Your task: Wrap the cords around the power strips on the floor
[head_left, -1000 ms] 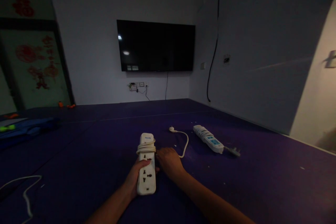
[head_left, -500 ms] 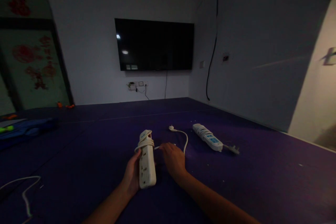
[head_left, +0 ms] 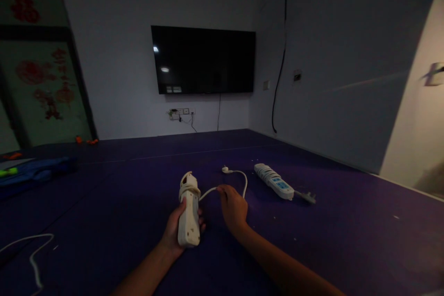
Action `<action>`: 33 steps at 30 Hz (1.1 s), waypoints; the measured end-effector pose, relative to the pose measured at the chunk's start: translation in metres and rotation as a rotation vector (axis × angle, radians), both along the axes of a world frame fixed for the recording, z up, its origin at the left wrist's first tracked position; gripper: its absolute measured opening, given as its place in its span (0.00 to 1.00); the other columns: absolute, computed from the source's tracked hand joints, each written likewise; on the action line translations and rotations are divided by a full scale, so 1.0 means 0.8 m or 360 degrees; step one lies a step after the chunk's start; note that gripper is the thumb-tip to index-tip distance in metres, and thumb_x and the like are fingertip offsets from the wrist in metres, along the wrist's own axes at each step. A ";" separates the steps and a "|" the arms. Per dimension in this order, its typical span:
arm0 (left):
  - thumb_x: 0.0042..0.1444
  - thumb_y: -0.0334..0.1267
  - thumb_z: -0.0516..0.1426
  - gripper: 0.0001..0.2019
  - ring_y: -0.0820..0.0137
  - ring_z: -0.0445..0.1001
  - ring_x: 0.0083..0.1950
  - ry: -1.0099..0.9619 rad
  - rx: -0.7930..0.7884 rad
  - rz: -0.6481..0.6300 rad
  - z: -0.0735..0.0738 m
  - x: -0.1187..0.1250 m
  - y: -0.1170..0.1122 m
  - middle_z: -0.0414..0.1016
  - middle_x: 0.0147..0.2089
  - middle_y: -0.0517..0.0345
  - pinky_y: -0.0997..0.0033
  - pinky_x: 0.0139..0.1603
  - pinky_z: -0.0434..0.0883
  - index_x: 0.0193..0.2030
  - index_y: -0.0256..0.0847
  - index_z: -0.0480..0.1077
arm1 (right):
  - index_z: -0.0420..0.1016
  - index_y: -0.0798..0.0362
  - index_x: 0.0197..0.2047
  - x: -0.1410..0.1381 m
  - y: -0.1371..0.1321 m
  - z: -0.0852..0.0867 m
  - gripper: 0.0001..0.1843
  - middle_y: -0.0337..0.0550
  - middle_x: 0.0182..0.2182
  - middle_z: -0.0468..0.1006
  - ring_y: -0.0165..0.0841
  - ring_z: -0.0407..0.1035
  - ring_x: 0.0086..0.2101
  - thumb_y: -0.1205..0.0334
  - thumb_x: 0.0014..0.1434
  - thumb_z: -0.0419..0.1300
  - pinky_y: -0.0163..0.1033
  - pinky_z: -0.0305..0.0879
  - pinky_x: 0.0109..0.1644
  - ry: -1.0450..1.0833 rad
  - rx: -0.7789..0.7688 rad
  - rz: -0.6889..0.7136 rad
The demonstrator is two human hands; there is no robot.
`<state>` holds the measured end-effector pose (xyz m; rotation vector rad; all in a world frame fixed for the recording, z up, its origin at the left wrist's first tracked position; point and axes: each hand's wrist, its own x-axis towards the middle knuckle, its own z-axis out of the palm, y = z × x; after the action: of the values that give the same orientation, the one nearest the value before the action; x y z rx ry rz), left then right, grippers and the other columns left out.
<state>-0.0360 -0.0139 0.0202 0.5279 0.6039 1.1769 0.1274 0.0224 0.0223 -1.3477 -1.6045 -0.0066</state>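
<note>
Lengthwise, power strip (head_left: 189, 212) away from camera

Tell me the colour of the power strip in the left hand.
White power strip, best in the head view.

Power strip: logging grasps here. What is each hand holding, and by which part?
Left hand grips the white power strip around its near half; right hand pinches its cord beside the strip.

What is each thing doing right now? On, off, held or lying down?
White power strip: held in left hand, tipped on its side, cord wound round far end.
Cord: pinched by right hand, plug lying loose on the floor.
Blue-socket power strip: lying flat, cord wound round it.
TV: screen dark.
Loose white cable: lying flat.
</note>
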 end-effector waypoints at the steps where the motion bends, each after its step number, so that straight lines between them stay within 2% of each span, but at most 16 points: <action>1: 0.55 0.49 0.54 0.20 0.66 0.73 0.24 0.0016 0.0005 0.0020 0.000 0.001 0.001 0.74 0.28 0.52 0.63 0.28 0.72 0.46 0.35 0.66 | 0.76 0.51 0.38 0.001 0.001 0.000 0.17 0.43 0.38 0.79 0.32 0.73 0.36 0.58 0.64 0.47 0.34 0.62 0.38 0.0028 0.0019 -0.0005; 5: 0.55 0.46 0.54 0.19 0.65 0.75 0.25 0.0090 -0.0040 0.0063 0.000 0.002 0.002 0.77 0.32 0.48 0.65 0.29 0.72 0.46 0.32 0.67 | 0.75 0.52 0.38 0.006 0.004 0.001 0.19 0.45 0.37 0.79 0.34 0.73 0.36 0.55 0.64 0.45 0.35 0.62 0.38 0.0170 0.0099 -0.0010; 9: 0.54 0.38 0.56 0.16 0.65 0.77 0.29 0.0154 -0.0086 0.0058 -0.001 0.003 0.002 0.79 0.36 0.48 0.66 0.32 0.73 0.48 0.30 0.67 | 0.74 0.54 0.38 0.009 0.005 0.001 0.22 0.48 0.36 0.79 0.35 0.72 0.36 0.52 0.64 0.44 0.36 0.62 0.38 0.0331 0.0178 -0.0024; 13: 0.52 0.31 0.56 0.19 0.64 0.78 0.29 0.0248 -0.0073 0.0025 -0.007 0.004 0.005 0.79 0.36 0.48 0.68 0.31 0.73 0.51 0.30 0.66 | 0.74 0.56 0.38 0.014 0.007 0.004 0.24 0.50 0.35 0.79 0.36 0.72 0.35 0.50 0.64 0.42 0.37 0.63 0.38 0.0377 0.0217 -0.0071; 16: 0.50 0.30 0.56 0.21 0.65 0.78 0.30 0.0193 -0.0022 0.0041 -0.010 0.002 0.005 0.79 0.37 0.47 0.68 0.30 0.73 0.53 0.30 0.65 | 0.74 0.55 0.38 0.017 0.007 0.008 0.22 0.48 0.35 0.79 0.35 0.72 0.35 0.52 0.64 0.43 0.36 0.62 0.38 0.0245 0.0211 -0.0070; 20: 0.49 0.29 0.55 0.23 0.66 0.78 0.30 0.0080 -0.0015 0.0174 -0.008 -0.002 0.004 0.79 0.38 0.49 0.68 0.32 0.74 0.54 0.33 0.64 | 0.75 0.53 0.37 0.016 0.006 0.010 0.19 0.46 0.35 0.79 0.32 0.73 0.34 0.56 0.63 0.44 0.33 0.61 0.37 -0.0008 0.0144 -0.0038; 26: 0.48 0.29 0.54 0.20 0.68 0.77 0.29 0.0021 -0.0038 0.0382 0.002 -0.004 0.003 0.79 0.38 0.52 0.69 0.31 0.74 0.51 0.34 0.66 | 0.73 0.50 0.39 0.010 0.002 0.007 0.15 0.42 0.29 0.79 0.32 0.73 0.29 0.59 0.63 0.46 0.32 0.54 0.29 -0.0402 -0.0242 0.0026; 29: 0.48 0.28 0.54 0.19 0.68 0.77 0.29 0.0028 -0.0014 0.0462 0.004 -0.003 0.001 0.79 0.38 0.53 0.69 0.32 0.74 0.50 0.35 0.66 | 0.73 0.49 0.38 0.011 0.003 0.006 0.13 0.41 0.29 0.79 0.32 0.73 0.29 0.61 0.63 0.46 0.32 0.52 0.28 -0.0547 -0.0402 0.0116; 33: 0.49 0.28 0.54 0.18 0.69 0.77 0.29 0.0040 -0.0040 0.0439 0.008 -0.002 -0.002 0.79 0.38 0.52 0.70 0.32 0.73 0.49 0.34 0.66 | 0.73 0.51 0.38 0.017 0.014 0.002 0.15 0.44 0.31 0.79 0.33 0.73 0.31 0.61 0.64 0.45 0.33 0.53 0.29 -0.0706 -0.0491 0.0162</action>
<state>-0.0373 -0.0153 0.0264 0.4480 0.7285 1.4221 0.1412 0.0332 0.0241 -1.5745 -2.1126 0.0039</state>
